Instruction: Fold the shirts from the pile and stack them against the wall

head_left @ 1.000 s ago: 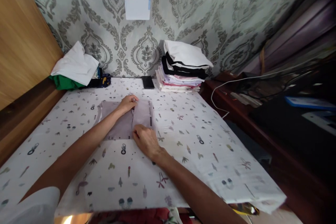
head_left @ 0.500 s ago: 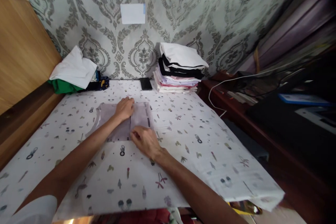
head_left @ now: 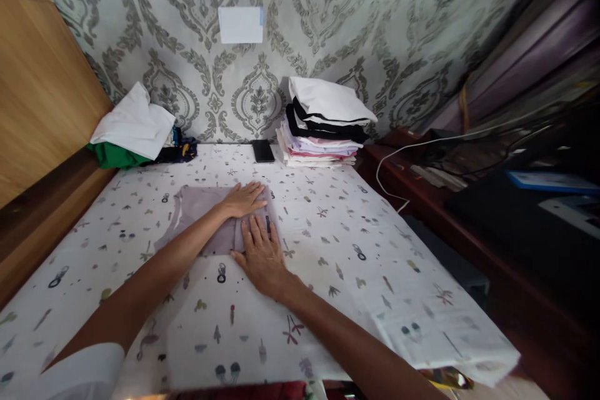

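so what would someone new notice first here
Both hands lie flat in the middle of the printed sheet: the left hand and right hand rest on a folded mauve cloth. Against the patterned wall at the back stands a tall stack of folded clothes, with a looser white and green heap in the far left corner.
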`<control>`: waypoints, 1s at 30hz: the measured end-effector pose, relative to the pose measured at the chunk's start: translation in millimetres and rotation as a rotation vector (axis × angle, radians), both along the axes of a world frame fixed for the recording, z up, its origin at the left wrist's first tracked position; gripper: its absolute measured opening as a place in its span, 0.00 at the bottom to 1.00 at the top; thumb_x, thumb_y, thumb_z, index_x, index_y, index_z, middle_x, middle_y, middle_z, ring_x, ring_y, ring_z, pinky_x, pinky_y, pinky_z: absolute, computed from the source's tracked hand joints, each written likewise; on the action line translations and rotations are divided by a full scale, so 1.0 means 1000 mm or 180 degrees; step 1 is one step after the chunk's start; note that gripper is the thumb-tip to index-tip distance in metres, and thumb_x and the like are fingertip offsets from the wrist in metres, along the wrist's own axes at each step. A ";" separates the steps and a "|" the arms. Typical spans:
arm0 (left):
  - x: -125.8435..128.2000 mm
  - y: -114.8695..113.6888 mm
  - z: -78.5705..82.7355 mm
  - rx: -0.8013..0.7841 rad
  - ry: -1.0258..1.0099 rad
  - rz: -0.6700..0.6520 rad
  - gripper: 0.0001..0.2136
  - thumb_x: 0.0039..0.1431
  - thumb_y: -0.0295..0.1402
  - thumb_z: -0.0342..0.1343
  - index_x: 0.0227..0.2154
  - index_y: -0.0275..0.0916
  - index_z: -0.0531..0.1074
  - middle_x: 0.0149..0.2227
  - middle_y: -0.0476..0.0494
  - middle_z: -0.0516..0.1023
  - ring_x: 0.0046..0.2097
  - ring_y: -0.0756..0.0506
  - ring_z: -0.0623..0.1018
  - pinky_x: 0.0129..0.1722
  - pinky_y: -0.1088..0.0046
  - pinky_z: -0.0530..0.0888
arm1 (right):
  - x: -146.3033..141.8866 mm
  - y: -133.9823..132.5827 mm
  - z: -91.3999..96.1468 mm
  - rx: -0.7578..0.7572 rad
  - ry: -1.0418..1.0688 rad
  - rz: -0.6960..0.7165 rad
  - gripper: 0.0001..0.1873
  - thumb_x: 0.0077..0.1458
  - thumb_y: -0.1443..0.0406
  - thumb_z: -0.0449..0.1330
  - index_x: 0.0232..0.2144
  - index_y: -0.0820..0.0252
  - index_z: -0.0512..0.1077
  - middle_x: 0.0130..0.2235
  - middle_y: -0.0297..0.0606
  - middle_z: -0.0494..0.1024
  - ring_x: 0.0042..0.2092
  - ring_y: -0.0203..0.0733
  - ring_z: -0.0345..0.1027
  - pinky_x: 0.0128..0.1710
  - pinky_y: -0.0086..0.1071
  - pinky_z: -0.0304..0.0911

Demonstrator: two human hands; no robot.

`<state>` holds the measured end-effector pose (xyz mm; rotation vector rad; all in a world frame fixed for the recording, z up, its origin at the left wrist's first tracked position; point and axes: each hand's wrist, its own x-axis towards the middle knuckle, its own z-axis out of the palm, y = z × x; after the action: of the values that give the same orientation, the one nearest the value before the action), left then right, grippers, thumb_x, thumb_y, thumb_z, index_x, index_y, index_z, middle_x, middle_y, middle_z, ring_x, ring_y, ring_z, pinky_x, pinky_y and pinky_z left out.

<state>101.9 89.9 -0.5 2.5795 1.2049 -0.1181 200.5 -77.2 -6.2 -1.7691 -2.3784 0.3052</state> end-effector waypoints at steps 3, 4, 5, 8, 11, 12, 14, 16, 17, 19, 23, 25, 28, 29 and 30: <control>0.013 0.009 0.001 -0.0029 0.0105 0.0159 0.36 0.67 0.54 0.34 0.71 0.38 0.43 0.73 0.38 0.38 0.73 0.39 0.41 0.68 0.43 0.42 | 0.000 -0.001 0.004 -0.0093 -0.0033 0.0021 0.40 0.67 0.49 0.46 0.70 0.70 0.49 0.72 0.53 0.44 0.73 0.54 0.32 0.70 0.55 0.30; 0.018 0.012 0.001 -0.0022 0.0129 0.0230 0.36 0.67 0.54 0.34 0.71 0.38 0.43 0.73 0.38 0.37 0.73 0.38 0.40 0.67 0.40 0.42 | 0.000 0.000 0.004 -0.0127 -0.0045 0.0032 0.40 0.67 0.49 0.46 0.70 0.70 0.48 0.72 0.53 0.44 0.73 0.54 0.31 0.70 0.55 0.29; 0.023 0.016 0.000 -0.0012 0.0145 0.0300 0.37 0.66 0.55 0.34 0.71 0.38 0.43 0.73 0.37 0.37 0.73 0.37 0.40 0.67 0.39 0.42 | 0.000 0.000 0.004 -0.0156 -0.0055 0.0040 0.40 0.67 0.48 0.45 0.70 0.70 0.48 0.72 0.52 0.43 0.73 0.54 0.30 0.70 0.56 0.29; 0.035 0.025 -0.002 0.0054 0.0118 0.0505 0.35 0.66 0.55 0.34 0.71 0.42 0.44 0.74 0.38 0.36 0.73 0.37 0.40 0.66 0.37 0.43 | 0.000 -0.001 0.003 -0.0150 -0.0032 0.0067 0.40 0.67 0.48 0.44 0.70 0.70 0.47 0.72 0.52 0.43 0.73 0.53 0.29 0.70 0.57 0.28; 0.042 0.033 -0.004 0.0270 -0.0106 0.0755 0.32 0.67 0.53 0.37 0.69 0.43 0.50 0.73 0.38 0.43 0.73 0.36 0.44 0.66 0.39 0.46 | -0.001 -0.004 0.003 -0.0084 0.0104 0.0121 0.39 0.68 0.49 0.45 0.70 0.71 0.49 0.72 0.52 0.45 0.73 0.53 0.31 0.70 0.57 0.29; 0.044 0.035 -0.003 0.0392 -0.0229 0.0854 0.31 0.68 0.52 0.39 0.68 0.42 0.53 0.73 0.36 0.47 0.73 0.36 0.47 0.66 0.40 0.48 | 0.000 -0.005 0.003 -0.0057 0.0180 0.0146 0.39 0.67 0.50 0.45 0.69 0.71 0.50 0.72 0.53 0.47 0.73 0.54 0.32 0.70 0.57 0.29; 0.044 0.035 0.000 0.0641 -0.0459 0.1043 0.27 0.69 0.48 0.42 0.65 0.39 0.58 0.70 0.32 0.56 0.70 0.34 0.54 0.65 0.43 0.52 | 0.003 -0.006 0.005 0.0027 0.0388 0.0192 0.36 0.68 0.51 0.46 0.68 0.71 0.56 0.70 0.53 0.53 0.72 0.54 0.38 0.70 0.57 0.33; 0.042 0.031 0.007 0.0837 -0.0614 0.1201 0.23 0.70 0.42 0.41 0.62 0.36 0.61 0.66 0.28 0.63 0.67 0.34 0.61 0.64 0.46 0.57 | 0.012 -0.006 0.007 0.0240 0.0642 0.0128 0.31 0.68 0.54 0.46 0.64 0.69 0.63 0.68 0.53 0.59 0.71 0.54 0.46 0.69 0.54 0.41; 0.040 0.027 0.011 0.0910 -0.0669 0.1266 0.22 0.70 0.40 0.40 0.61 0.35 0.61 0.64 0.28 0.66 0.65 0.35 0.64 0.63 0.49 0.59 | 0.017 -0.004 0.008 0.0400 0.0759 0.0014 0.29 0.68 0.56 0.46 0.62 0.68 0.66 0.67 0.53 0.62 0.69 0.53 0.51 0.68 0.52 0.46; 0.035 0.016 0.020 0.1004 -0.0765 0.1318 0.19 0.71 0.36 0.38 0.60 0.35 0.62 0.60 0.29 0.69 0.62 0.38 0.67 0.60 0.56 0.64 | 0.031 -0.001 0.010 0.0684 0.0903 -0.0341 0.25 0.67 0.59 0.47 0.58 0.67 0.69 0.63 0.54 0.67 0.64 0.53 0.59 0.64 0.49 0.54; 0.028 -0.011 0.030 0.0748 -0.0654 0.1073 0.17 0.70 0.35 0.40 0.54 0.39 0.67 0.50 0.35 0.78 0.53 0.39 0.76 0.51 0.63 0.70 | 0.048 0.004 0.010 0.0560 0.0685 -0.1058 0.23 0.63 0.59 0.52 0.55 0.66 0.69 0.51 0.53 0.73 0.55 0.56 0.64 0.56 0.49 0.61; 0.028 -0.017 0.029 0.0535 -0.0526 0.0934 0.17 0.69 0.37 0.43 0.55 0.42 0.68 0.48 0.39 0.80 0.49 0.39 0.78 0.47 0.65 0.72 | 0.048 0.003 0.009 0.0362 0.0498 -0.1198 0.23 0.62 0.57 0.54 0.54 0.66 0.69 0.50 0.51 0.72 0.54 0.57 0.64 0.56 0.50 0.59; 0.029 -0.014 0.027 0.0275 -0.0373 0.0735 0.20 0.67 0.33 0.46 0.60 0.50 0.67 0.53 0.43 0.79 0.51 0.39 0.78 0.47 0.65 0.72 | 0.045 -0.001 0.009 0.0281 0.0349 -0.1274 0.23 0.61 0.56 0.54 0.52 0.65 0.69 0.51 0.51 0.71 0.54 0.56 0.63 0.57 0.50 0.56; 0.030 -0.010 0.027 0.0200 -0.0332 0.0670 0.21 0.65 0.31 0.47 0.60 0.52 0.67 0.55 0.45 0.78 0.52 0.39 0.78 0.48 0.66 0.71 | 0.044 -0.003 0.009 0.0307 0.0318 -0.1297 0.22 0.61 0.56 0.54 0.52 0.65 0.69 0.51 0.51 0.71 0.54 0.56 0.63 0.57 0.50 0.56; 0.030 -0.006 0.027 0.0133 -0.0298 0.0607 0.22 0.63 0.29 0.48 0.59 0.52 0.68 0.55 0.46 0.78 0.53 0.39 0.78 0.49 0.66 0.71 | 0.044 -0.004 0.009 0.0338 0.0295 -0.1318 0.21 0.61 0.56 0.55 0.50 0.64 0.69 0.50 0.51 0.72 0.53 0.56 0.63 0.56 0.49 0.57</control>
<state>132.1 83.9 26.9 2.4585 1.4232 0.0678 244.4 -81.7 2.6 -2.0830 -1.8684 0.1947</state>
